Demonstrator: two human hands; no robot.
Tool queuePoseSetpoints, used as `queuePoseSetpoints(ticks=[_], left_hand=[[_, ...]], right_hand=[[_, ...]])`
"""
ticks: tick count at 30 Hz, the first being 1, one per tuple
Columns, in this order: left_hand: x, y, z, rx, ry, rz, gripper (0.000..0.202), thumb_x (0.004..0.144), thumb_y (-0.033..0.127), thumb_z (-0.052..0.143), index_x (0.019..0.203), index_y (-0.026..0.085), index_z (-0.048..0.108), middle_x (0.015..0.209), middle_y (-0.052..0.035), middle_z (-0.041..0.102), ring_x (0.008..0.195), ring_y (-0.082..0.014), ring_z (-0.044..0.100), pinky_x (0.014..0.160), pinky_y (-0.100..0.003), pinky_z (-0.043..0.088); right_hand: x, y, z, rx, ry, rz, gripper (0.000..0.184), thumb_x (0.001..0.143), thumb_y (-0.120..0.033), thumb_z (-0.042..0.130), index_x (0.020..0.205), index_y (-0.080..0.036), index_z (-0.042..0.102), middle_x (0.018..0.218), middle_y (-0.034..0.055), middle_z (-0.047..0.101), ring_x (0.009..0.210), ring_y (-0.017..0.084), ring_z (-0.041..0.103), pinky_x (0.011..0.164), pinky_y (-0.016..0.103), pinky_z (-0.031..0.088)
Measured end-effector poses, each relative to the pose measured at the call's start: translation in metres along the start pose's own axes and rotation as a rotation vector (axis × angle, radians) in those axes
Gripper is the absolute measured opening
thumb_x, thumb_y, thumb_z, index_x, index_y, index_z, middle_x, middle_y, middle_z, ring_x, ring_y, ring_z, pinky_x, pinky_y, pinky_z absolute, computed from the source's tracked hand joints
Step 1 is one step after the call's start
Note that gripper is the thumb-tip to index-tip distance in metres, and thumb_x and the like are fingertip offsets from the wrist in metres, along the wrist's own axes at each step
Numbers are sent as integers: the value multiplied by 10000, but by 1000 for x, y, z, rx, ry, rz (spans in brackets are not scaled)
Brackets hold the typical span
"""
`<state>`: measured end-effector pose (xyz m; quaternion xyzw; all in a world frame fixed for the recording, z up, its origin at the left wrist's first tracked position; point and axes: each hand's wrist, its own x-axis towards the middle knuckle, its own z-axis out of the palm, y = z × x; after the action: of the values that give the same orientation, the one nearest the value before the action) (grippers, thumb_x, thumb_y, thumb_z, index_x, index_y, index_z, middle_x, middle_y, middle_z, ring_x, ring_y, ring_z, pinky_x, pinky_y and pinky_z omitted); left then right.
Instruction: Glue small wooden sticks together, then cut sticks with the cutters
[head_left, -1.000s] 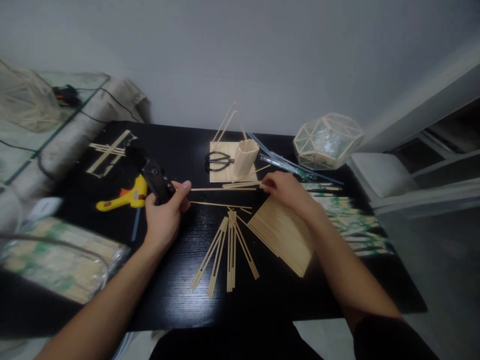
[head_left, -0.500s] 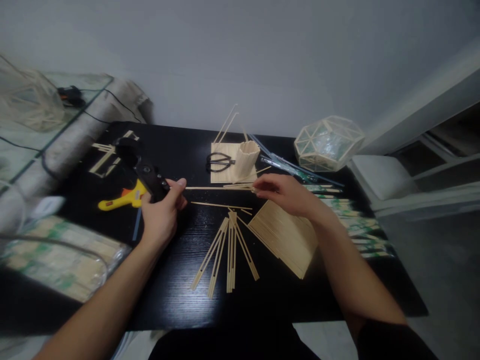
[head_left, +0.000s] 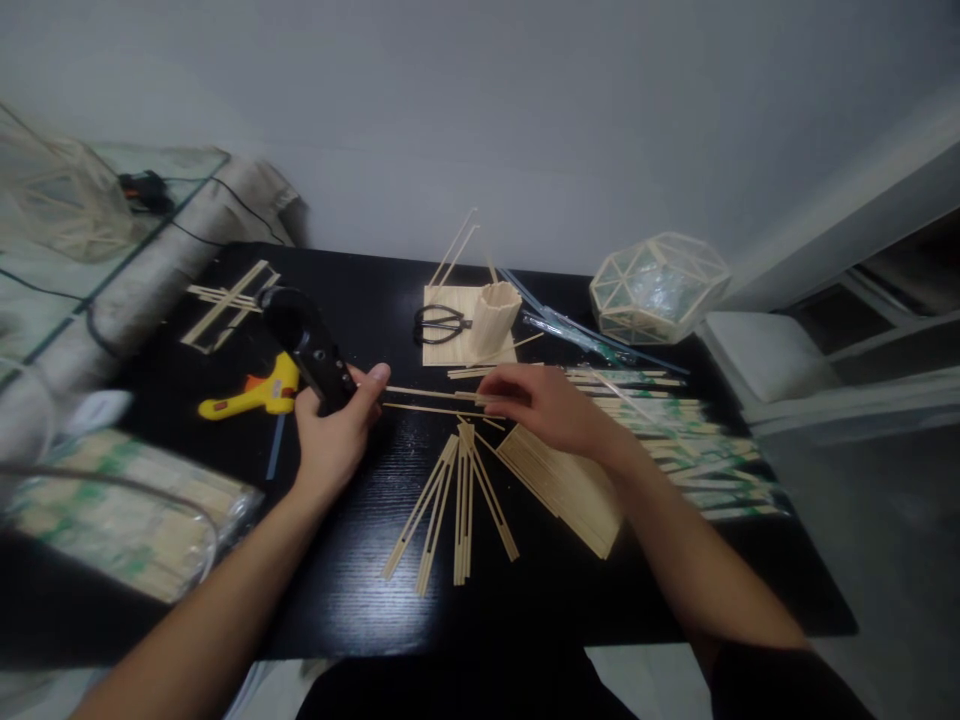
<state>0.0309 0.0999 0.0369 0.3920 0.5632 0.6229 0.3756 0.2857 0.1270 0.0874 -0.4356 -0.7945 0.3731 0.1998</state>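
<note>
Grey wall (head_left: 480,130) fills the background, and below it a black table (head_left: 345,570) with faint grain spreads across the view. At the near left lies a clear-wrapped pack (head_left: 127,510) of wooden sticks; a loose spread of sticks (head_left: 697,440) covers the right side, with a faceted frame (head_left: 660,290) behind it. A flat wooden panel (head_left: 562,480) lies partly under the right forearm, and beyond it a square base (head_left: 450,345) carries a stick-walled cup (head_left: 493,325) and black-handled scissors (head_left: 439,325).

The left hand (head_left: 334,430) is wrapped firmly around a black tool (head_left: 319,355), just beside a yellow glue gun (head_left: 259,393). The right hand (head_left: 540,405) has thumb and fingers drawn together on the right end of a thin stick (head_left: 420,393), above the table's middle. Its other end runs to the left thumb; whether it is pinched there, I cannot tell.

The stick should be very light, stiff enough to keep straight but easy to snap; a gentle fingertip pinch near an end would suit it. The black tool looks hard and heavier, best held by its body.

A small label on the glue gun and green printing on the pack are too blurred to read.
</note>
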Motion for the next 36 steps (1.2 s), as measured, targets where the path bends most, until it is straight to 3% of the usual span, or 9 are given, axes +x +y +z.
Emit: queuePoseSetpoints(ticks=[5,9,12,18,23,26,30,36], left_hand=[[1,2,0,-70,9,9,379,754,465,867,714,200,600,548,66,484,464,-83,431,445,-228,357],[3,5,1,-174,-45,4,300,811,453,823,804,182,694,589,50,504,496,-78,449,473,-217,400],[5,3,0,-124,-16,34,279,775,409,855,863,175,732,593,51,544,501,-77,482,493,-212,436],[9,-6,-3,-3,33,51,358,762,473,853,768,182,643,544,74,502,445,-69,443,430,-204,371],[7,-1,-2,-50,-49,94,355,872,533,729,847,185,667,622,47,531,531,-93,496,528,-232,438],[5,1,-3,112,-107,173,341,933,496,655,1046,178,700,755,8,623,670,-123,591,667,-252,497],[3,-3,-6,472,-207,279,391,949,426,629,1261,191,625,970,-35,707,868,-184,674,823,-309,532],[0,-5,-4,740,-407,443,473,984,321,548,1440,201,516,1335,-112,669,1198,-269,652,1053,-435,499]], right_hand=[[2,3,5,19,0,-15,84,941,-259,683,983,-192,709,902,15,725,776,148,623,730,288,454],[2,7,3,70,16,4,124,942,-288,680,1018,-194,713,958,26,740,809,152,642,739,287,464],[3,10,2,80,12,13,147,940,-304,683,1015,-182,720,943,34,743,800,156,644,736,291,468],[3,10,5,109,42,0,142,938,-298,689,1000,-176,728,909,26,735,772,146,633,736,292,473],[4,14,5,214,54,-3,175,951,-336,668,1037,-187,698,914,33,730,781,153,649,740,305,501],[6,17,2,368,113,14,233,971,-380,632,1112,-194,635,858,24,723,694,135,630,670,287,506],[7,13,3,488,164,-27,259,977,-409,627,1131,-202,598,784,-10,686,610,106,565,586,251,460],[5,-4,10,479,168,-48,228,998,-384,607,1033,-168,668,804,8,675,641,102,550,612,250,450]])
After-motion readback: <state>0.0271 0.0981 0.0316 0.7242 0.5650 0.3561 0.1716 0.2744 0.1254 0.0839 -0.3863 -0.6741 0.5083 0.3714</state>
